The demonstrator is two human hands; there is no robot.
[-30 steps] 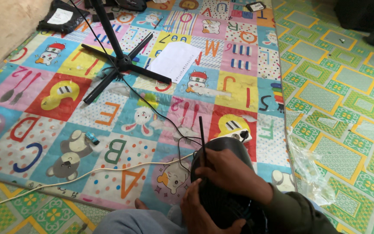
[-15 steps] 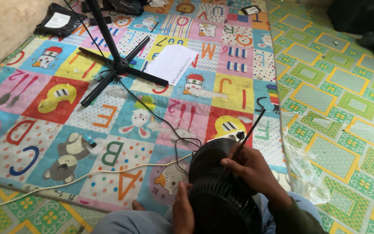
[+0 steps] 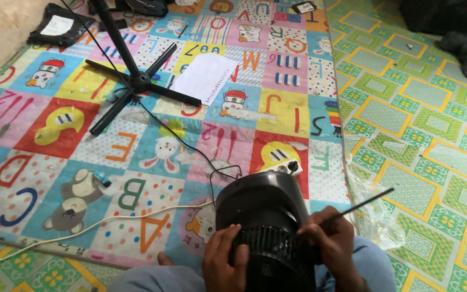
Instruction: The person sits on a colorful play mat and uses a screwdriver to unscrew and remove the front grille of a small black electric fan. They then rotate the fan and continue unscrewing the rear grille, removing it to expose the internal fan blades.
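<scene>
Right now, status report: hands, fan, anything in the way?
Left hand grips black fan motor housing. Right hand holds thin black rod against it. Black cable trails beside.

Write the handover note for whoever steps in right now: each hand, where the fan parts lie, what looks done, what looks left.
Left hand: gripping the ribbed back of the black fan motor housing, which rests in the lap.
Right hand: on the housing's right side, holding a thin black rod-like tool that angles up to the right; its tip is hidden.
Cross-shaped stand base with its pole lies apart on the alphabet play mat, near a white paper sheet.
A black cord runs from the stand toward the housing.
Done: cannot tell from this view.
Left: housing is not on the stand.
</scene>
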